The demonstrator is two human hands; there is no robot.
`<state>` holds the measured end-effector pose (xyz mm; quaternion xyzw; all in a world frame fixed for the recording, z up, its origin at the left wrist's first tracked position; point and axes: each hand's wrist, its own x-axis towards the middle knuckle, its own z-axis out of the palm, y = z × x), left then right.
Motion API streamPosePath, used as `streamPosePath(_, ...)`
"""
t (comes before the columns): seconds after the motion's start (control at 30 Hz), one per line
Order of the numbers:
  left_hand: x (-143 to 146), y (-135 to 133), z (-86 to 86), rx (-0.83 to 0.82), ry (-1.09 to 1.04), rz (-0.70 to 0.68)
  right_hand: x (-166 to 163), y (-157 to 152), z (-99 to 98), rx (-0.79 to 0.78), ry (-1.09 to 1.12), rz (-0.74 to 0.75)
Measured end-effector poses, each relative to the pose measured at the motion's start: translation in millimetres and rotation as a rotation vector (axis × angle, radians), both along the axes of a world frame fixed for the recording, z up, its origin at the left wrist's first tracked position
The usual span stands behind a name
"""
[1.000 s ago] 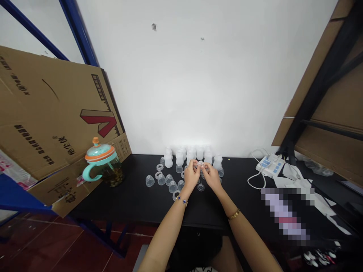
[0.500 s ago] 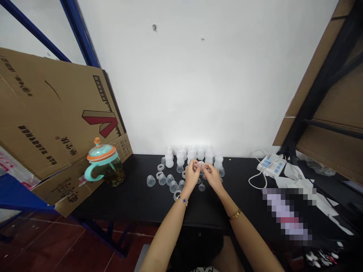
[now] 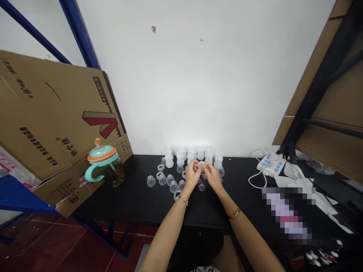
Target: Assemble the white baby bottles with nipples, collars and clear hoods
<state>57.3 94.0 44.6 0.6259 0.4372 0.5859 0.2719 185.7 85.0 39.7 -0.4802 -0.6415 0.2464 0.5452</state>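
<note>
My left hand [image 3: 193, 172] and my right hand [image 3: 212, 175] meet over the black table, fingers closed on a whitish bottle collar ring [image 3: 201, 163] between them. Something clear shows at the ring, perhaps a nipple, but fingers partly hide it. A clear silicone nipple [image 3: 201, 187] lies on the table just below my hands. Behind them stand several frosted white baby bottles [image 3: 169, 158]. To the left are several clear dome caps [image 3: 151, 181] and loose collar rings [image 3: 160, 167]. One more ring [image 3: 177, 195] rests beside my left wrist.
A teal-lidded jug [image 3: 106, 164] of dark liquid stands at the table's left, by a large cardboard box [image 3: 56, 121]. On the right are a white power strip [image 3: 271, 164] with its cable and crumpled white paper [image 3: 293, 171]. A white wall rises behind the table.
Both hands stay in the same place on the collar ring, which appears slightly turned between the fingers. The things on the table have not moved; the view has shifted a little.
</note>
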Motion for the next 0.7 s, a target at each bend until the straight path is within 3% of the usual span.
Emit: streamPosePath(0.7,1.1,-3.1,-1.4,0.008,0.099,0.095,-4.0,-1.0,-2.4,-0.021,0.021,0.03)
